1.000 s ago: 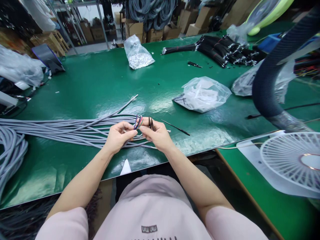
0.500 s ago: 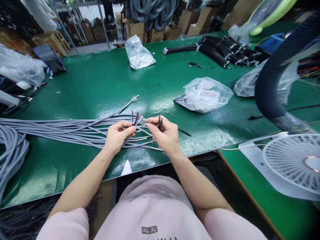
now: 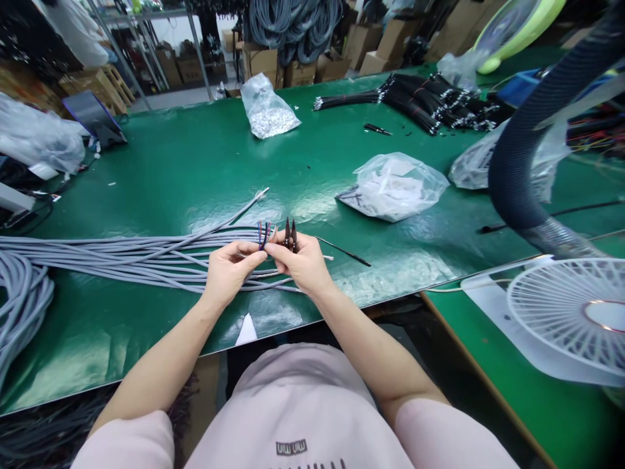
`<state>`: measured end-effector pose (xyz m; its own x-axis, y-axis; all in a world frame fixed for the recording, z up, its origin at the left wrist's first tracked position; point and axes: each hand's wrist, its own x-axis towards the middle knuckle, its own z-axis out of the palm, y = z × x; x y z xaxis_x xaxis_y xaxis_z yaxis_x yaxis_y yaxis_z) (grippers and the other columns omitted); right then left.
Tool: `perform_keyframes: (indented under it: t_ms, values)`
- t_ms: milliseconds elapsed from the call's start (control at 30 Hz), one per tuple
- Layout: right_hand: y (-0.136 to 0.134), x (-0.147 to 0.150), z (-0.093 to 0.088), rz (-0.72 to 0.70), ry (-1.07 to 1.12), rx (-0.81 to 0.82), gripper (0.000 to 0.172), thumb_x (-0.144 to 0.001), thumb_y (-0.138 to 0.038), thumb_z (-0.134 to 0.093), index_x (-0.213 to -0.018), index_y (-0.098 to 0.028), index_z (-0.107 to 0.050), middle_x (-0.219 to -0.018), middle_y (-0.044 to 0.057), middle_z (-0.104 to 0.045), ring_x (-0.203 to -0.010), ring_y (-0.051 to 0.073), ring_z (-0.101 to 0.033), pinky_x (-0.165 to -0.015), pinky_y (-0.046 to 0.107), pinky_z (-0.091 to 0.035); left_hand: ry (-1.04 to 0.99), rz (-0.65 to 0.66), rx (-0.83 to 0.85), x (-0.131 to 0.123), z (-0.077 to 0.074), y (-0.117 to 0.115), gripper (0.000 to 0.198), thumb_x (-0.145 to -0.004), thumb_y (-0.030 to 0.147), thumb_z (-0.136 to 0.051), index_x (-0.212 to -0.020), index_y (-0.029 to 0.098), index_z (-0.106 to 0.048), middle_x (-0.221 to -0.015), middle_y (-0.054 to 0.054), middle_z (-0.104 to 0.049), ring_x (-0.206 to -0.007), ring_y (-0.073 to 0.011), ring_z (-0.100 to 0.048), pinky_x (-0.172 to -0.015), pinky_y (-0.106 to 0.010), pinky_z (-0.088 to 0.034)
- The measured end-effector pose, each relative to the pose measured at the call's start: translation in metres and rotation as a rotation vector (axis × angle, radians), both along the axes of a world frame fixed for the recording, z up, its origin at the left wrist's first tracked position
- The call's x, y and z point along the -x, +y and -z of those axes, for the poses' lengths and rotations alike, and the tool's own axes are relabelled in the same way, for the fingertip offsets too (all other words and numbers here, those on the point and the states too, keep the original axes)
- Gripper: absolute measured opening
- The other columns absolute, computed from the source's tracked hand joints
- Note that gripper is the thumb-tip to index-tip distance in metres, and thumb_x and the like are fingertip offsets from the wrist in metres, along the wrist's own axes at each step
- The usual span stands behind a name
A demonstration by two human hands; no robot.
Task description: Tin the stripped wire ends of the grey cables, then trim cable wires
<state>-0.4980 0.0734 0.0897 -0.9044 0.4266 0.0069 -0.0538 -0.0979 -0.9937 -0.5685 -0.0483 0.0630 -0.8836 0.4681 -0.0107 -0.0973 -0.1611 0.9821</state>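
Observation:
Over the grey cables [image 3: 127, 251], my left hand [image 3: 228, 267] pinches one cable end whose thin coloured wires [image 3: 263, 233] fan upward. My right hand [image 3: 305, 260] is closed around small dark snips [image 3: 291, 236], their two pointed blades upright and apart between the fingers. Its thumb and forefinger meet at the wires beside my left fingertips. A thin black rod [image 3: 349, 253] lies on the table just right of my right hand. What exactly the right fingertips pinch is too small to tell.
On the green table [image 3: 170, 169] are a bag of small silvery parts [image 3: 271, 111], a clear bag [image 3: 395, 187] and bundled black cables [image 3: 415, 98]. A dark flexible hose [image 3: 517, 143] and a white fan [image 3: 576, 319] stand at the right. Coiled grey cable [image 3: 22, 306] lies left.
My right hand has moved left to my left fingertips, and the snips in it have turned more upright with their blades showing. The view has shifted slightly.

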Motion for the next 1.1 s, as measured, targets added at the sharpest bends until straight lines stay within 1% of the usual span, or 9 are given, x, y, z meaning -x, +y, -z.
perform_keyframes:
  t_ms: [167, 333, 433, 533, 700, 800, 900, 1000, 1100]
  values:
    - [0.001, 0.003, 0.003, -0.015, 0.021, -0.015, 0.019, -0.071, -0.032, -0.068, -0.071, -0.018, -0.056, -0.05, -0.007, -0.048, -0.039, 0.005, -0.041, -0.039, 0.018, -0.03, 0.008, -0.003, 0.043, 0.0, -0.004, -0.002, 0.018, -0.06, 0.03, -0.08, -0.067, 0.016, -0.074, -0.061, -0.001, -0.065, -0.054, -0.0103, -0.053, -0.051, -0.022, -0.041]
    - [0.004, 0.003, 0.002, -0.032, 0.009, -0.133, 0.017, -0.073, -0.031, -0.065, -0.069, -0.017, -0.057, -0.052, -0.006, -0.051, -0.039, 0.005, -0.043, -0.041, 0.019, -0.034, 0.02, -0.004, 0.068, 0.001, -0.005, -0.003, 0.018, -0.06, 0.031, -0.08, -0.068, 0.015, -0.074, -0.06, -0.001, -0.065, -0.053, -0.0093, -0.051, -0.05, -0.022, -0.039]
    - [0.003, 0.003, 0.003, -0.022, 0.009, -0.145, 0.017, -0.073, -0.031, -0.064, -0.069, -0.017, -0.056, -0.051, -0.006, -0.051, -0.038, 0.005, -0.043, -0.041, 0.019, -0.034, 0.02, -0.005, 0.078, 0.0, -0.004, -0.002, 0.018, -0.061, 0.031, -0.08, -0.068, 0.016, -0.074, -0.056, 0.001, -0.061, -0.051, -0.0084, -0.048, -0.049, -0.021, -0.037]
    - [0.001, 0.005, 0.007, -0.003, 0.022, -0.1, 0.015, -0.073, -0.03, -0.063, -0.07, -0.018, -0.055, -0.048, -0.007, -0.05, -0.038, 0.005, -0.042, -0.04, 0.019, -0.032, 0.012, -0.011, 0.069, -0.002, -0.005, -0.001, 0.017, -0.061, 0.03, -0.079, -0.066, 0.016, -0.072, -0.056, 0.001, -0.06, -0.051, -0.0079, -0.047, -0.049, -0.02, -0.036]
    - [-0.002, 0.007, 0.013, 0.011, 0.001, 0.022, 0.018, -0.074, -0.032, -0.063, -0.067, -0.018, -0.054, -0.041, -0.007, -0.048, -0.035, 0.005, -0.038, -0.037, 0.018, -0.026, -0.051, -0.038, -0.013, 0.0, -0.003, 0.0, 0.021, -0.061, 0.031, -0.08, -0.064, 0.015, -0.067, -0.059, 0.002, -0.059, -0.053, -0.0071, -0.048, -0.052, -0.02, -0.039]
    - [-0.003, 0.008, 0.011, 0.013, -0.009, 0.081, 0.02, -0.072, -0.033, -0.065, -0.067, -0.017, -0.053, -0.04, -0.007, -0.049, -0.033, 0.004, -0.038, -0.036, 0.017, -0.024, -0.082, 0.019, -0.066, 0.003, 0.002, 0.0, 0.024, -0.062, 0.033, -0.08, -0.065, 0.015, -0.064, -0.06, 0.003, -0.057, -0.053, -0.0062, -0.046, -0.052, -0.019, -0.037]
    - [-0.001, 0.007, 0.008, -0.043, -0.02, 0.141, 0.022, -0.071, -0.034, -0.066, -0.069, -0.017, -0.053, -0.039, -0.007, -0.05, -0.032, 0.004, -0.035, -0.034, 0.016, -0.022, -0.114, 0.08, -0.107, 0.005, 0.006, -0.001, 0.027, -0.062, 0.034, -0.081, -0.067, 0.016, -0.063, -0.064, 0.003, -0.058, -0.056, -0.0059, -0.046, -0.054, -0.018, -0.037]
    - [0.001, 0.006, 0.005, -0.103, -0.02, 0.164, 0.027, -0.068, -0.036, -0.072, -0.078, -0.017, -0.057, -0.04, -0.008, -0.051, -0.032, 0.004, -0.036, -0.033, 0.016, -0.021, -0.128, 0.105, -0.116, 0.006, 0.006, -0.001, 0.026, -0.064, 0.034, -0.081, -0.068, 0.016, -0.062, -0.066, 0.003, -0.057, -0.058, -0.006, -0.047, -0.056, -0.018, -0.038]
    - [0.003, 0.005, 0.005, -0.111, -0.017, 0.178, 0.032, -0.066, -0.041, -0.076, -0.074, -0.015, -0.059, -0.04, -0.007, -0.051, -0.032, 0.003, -0.035, -0.033, 0.016, -0.019, -0.148, 0.117, -0.139, 0.007, 0.004, -0.001, 0.027, -0.063, 0.034, -0.082, -0.068, 0.016, -0.062, -0.068, 0.002, -0.058, -0.06, -0.0067, -0.048, -0.059, -0.018, -0.039]
